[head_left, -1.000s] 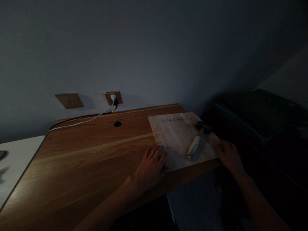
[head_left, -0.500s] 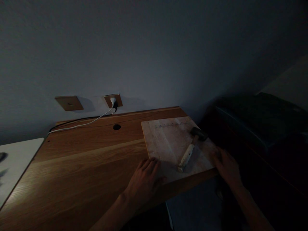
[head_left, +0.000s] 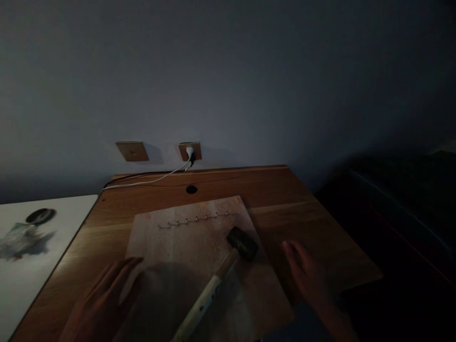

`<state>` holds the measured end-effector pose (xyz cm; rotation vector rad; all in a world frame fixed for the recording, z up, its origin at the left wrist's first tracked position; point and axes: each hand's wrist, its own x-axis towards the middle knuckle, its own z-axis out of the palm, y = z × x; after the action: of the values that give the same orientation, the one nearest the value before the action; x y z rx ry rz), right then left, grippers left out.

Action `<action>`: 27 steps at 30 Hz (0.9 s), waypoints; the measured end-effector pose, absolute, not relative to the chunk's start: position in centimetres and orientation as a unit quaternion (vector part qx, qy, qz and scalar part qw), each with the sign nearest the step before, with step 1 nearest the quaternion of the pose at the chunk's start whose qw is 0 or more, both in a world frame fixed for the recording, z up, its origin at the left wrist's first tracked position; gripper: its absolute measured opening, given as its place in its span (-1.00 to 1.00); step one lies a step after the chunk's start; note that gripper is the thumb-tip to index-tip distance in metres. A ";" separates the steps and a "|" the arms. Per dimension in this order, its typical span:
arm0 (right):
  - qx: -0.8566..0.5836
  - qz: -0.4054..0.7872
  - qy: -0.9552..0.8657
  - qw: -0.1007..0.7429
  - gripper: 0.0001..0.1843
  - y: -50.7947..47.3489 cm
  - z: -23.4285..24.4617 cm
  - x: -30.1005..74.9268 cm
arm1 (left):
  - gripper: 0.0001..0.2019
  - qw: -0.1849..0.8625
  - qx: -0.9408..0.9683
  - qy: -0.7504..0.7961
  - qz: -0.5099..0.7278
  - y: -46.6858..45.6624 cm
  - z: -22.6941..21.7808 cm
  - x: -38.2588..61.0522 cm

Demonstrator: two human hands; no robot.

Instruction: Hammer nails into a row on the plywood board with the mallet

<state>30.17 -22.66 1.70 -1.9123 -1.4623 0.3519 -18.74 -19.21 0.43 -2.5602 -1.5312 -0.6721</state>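
A wooden board (head_left: 171, 256) lies on the wooden desk, with a row of several small metal nails (head_left: 196, 219) standing near its far edge. Diagonally across the board rests a mallet (head_left: 243, 243), its dark head to the right and its white-wrapped handle toward me. My left hand (head_left: 103, 299) is at the board's left edge, fingers stretched out and their tips over the board. To the right of the board, my right hand (head_left: 308, 275) is held apart from it, empty, with fingers partly spread and slightly blurred.
The desk (head_left: 117, 228) meets a grey wall. White and black cables run from a plugged wall outlet (head_left: 190, 152), beside another wall plate (head_left: 132, 151). A white table (head_left: 21, 285) on the left holds a dark roll (head_left: 41, 216) and a clear plastic bag (head_left: 23, 240). The room is dim.
The board with the mallet on it has moved left and closer to me on the desk. My right hand has let go of the board's right edge. The view has shifted left.
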 end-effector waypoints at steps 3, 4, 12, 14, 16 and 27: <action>-0.651 0.120 -0.680 0.316 -0.71 -17.1 3.7 26.4 | -0.62 0.052 -0.818 -0.526 -0.227 -14.4 1.3 -17.8; -0.635 0.117 -0.700 0.306 -0.78 -15.2 4.2 25.2 | -0.60 0.039 -0.819 -0.525 -0.225 -12.7 1.3 -17.5; -0.563 0.159 -0.803 0.116 -1.00 -5.9 5.5 19.7 | -0.64 -0.143 -0.856 -0.445 -0.221 -6.7 0.8 -16.8; -0.559 0.159 -0.810 0.082 -0.91 -5.7 5.8 19.5 | -0.66 -0.160 -0.852 -0.444 -0.227 -6.5 1.4 -16.8; -0.554 0.157 -0.815 0.064 -0.83 -5.9 6.3 19.5 | -0.69 -0.166 -0.847 -0.448 -0.232 -6.4 1.8 -16.8; -0.506 0.175 -0.845 0.010 -0.87 -5.7 6.8 17.3 | -0.72 -0.188 -0.875 -0.385 -0.227 -5.6 1.0 -15.2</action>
<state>17.29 -5.74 6.75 -1.5777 -2.6366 0.5450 -15.22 -5.65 1.02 -3.1348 -1.3796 -0.8128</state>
